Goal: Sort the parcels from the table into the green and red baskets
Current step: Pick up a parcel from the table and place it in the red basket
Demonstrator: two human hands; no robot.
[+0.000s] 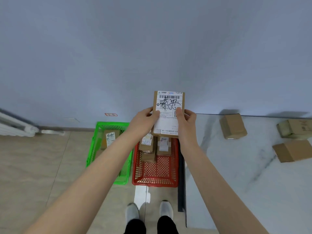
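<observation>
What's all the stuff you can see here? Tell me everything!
held parcel: one, brown with white label, in both hands.
green basket: one, green, floor, left.
parcel in green basket: one, brown.
red basket: one, red, floor, beside the green one.
parcels in red basket: about three, brown.
table: one, white marble, right.
parcels on table: three, brown, far right.
radiator: one, white, far left.
shoes: two, pale grey, bottom.
left hand: one, gripping held parcel.
right hand: one, gripping held parcel.

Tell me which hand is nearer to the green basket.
Left. The left hand grips the left edge of the labelled parcel, just right of the green basket; the right hand grips the right edge, farther off, above the red basket.
</observation>
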